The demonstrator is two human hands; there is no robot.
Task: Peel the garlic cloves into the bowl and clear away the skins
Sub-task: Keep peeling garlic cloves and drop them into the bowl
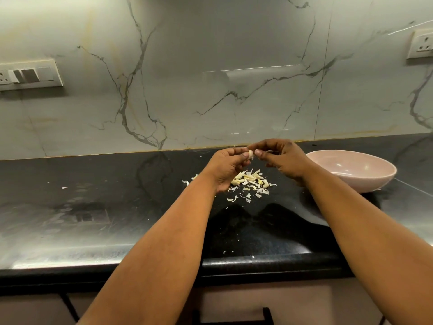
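A small pale garlic clove (251, 155) is held up above the black counter between both hands. My left hand (228, 166) pinches it with curled fingers and thumb. The fingertips of my right hand (280, 158) meet the clove from the right, fingers curled. Under the hands lies a heap of garlic skins (250, 182), whitish and yellowish, with stray flakes around it. A pink bowl (365, 181) stands on the counter to the right of my right hand; what it holds is not visible from here.
The black counter (117, 207) runs left and right, its front edge near me. A marble backsplash (210, 78) rises behind, with a switch plate (28, 75) at left and a socket (420, 44) at right. Single skin flakes (64, 188) lie far left.
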